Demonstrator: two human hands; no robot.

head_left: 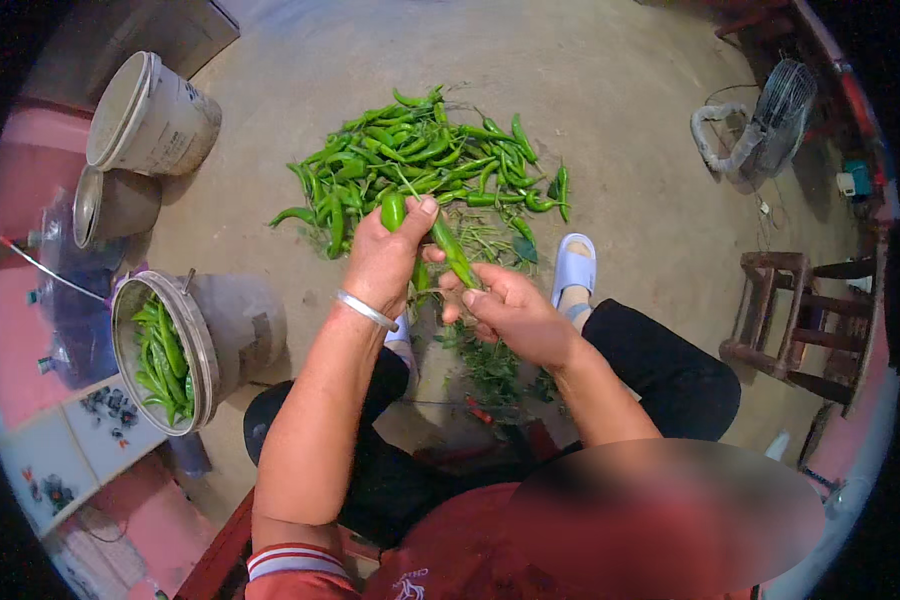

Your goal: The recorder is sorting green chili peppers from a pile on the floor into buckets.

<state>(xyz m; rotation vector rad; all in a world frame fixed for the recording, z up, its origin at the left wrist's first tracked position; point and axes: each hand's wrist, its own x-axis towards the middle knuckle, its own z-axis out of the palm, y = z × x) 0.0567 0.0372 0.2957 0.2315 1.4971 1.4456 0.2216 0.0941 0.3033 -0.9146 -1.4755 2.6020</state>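
My left hand [391,251], with a silver bangle at its wrist, grips green chili peppers; the end of one pepper [393,212] stands out above the fist. Between both hands slants a long green chili pepper [454,251]. Its upper end lies at my left thumb and its lower end is pinched by the fingers of my right hand [506,311]. A heap of green chili peppers [405,146] lies on the concrete floor beyond my hands. Stems and leaves [491,371] are scattered on the floor below my hands, between my feet.
At the left stands a white plastic bucket [244,326] holding green peppers. Another white bucket [169,124] and a metal pot [124,202] are farther back. On the right are a wooden stool [772,315] and a wire-caged fan [784,112]. My slippered foot [574,270] is beside the heap.
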